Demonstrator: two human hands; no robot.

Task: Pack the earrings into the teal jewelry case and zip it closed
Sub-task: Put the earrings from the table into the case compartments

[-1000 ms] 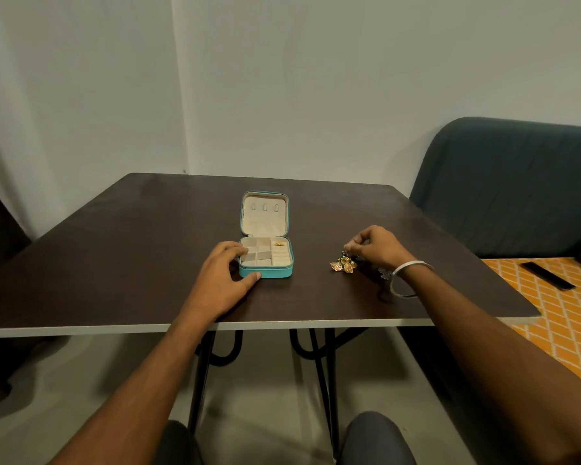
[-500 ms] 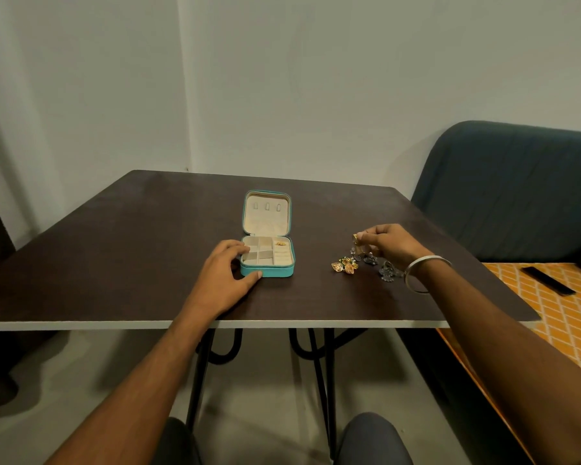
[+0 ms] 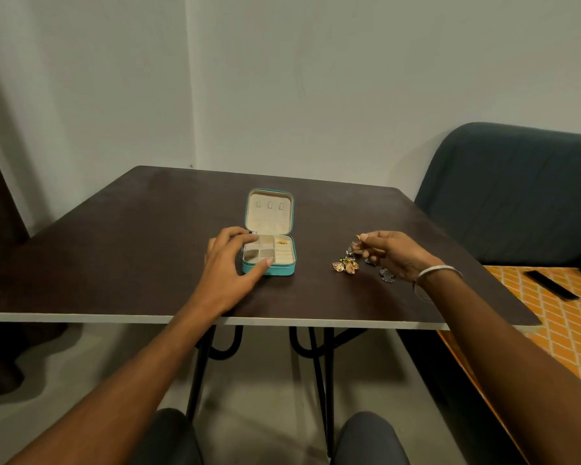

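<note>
Earrings (image 3: 346, 265) lie in a small gold and dark cluster on a dark table (image 3: 114, 250), just right of the teal jewelry case (image 3: 269, 269). That case sits open near the table's middle (lid upright, one gold piece (image 3: 282, 241) in a back compartment). The left hand (image 3: 230, 263) grips the case's left side, thumb on its front edge. The right hand (image 3: 391, 253), raised above the cluster, pinches a gold earring (image 3: 358, 237) between thumb and fingertips.
</note>
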